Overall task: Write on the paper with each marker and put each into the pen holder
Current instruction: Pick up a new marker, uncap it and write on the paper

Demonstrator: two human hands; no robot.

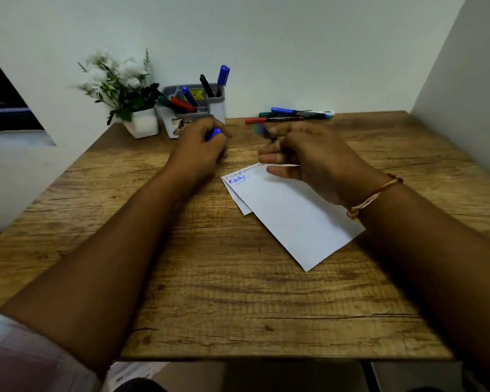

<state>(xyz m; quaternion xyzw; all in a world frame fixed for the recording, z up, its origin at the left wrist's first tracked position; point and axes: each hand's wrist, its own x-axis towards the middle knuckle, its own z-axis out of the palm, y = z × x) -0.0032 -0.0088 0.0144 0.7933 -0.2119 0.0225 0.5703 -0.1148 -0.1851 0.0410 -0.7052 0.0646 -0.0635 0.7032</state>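
Left hand [201,148] is curled tight round a small blue piece, which I take for a cap [216,132]. Right hand [303,157] pinches a marker [266,132] between thumb and forefinger, its other fingers loosely spread over the top edge of the paper [289,216]. The marker is blurred, so I can't tell its tip or colour. The two hands are apart, just above the table [210,278].

There are black and blue lines on the paper's top corner, so I judge this marker is about to be capped, though it may only now be opening. To do it well, I'd line the tip up straight with the cap, push until it seats, then carry it to the pen holder [218,108] at the back.

The holder already has several markers leaning in it, so I'd pick a free slot. A flower pot [142,123] sits just beside it. Loose markers [289,116] wait at the back right.
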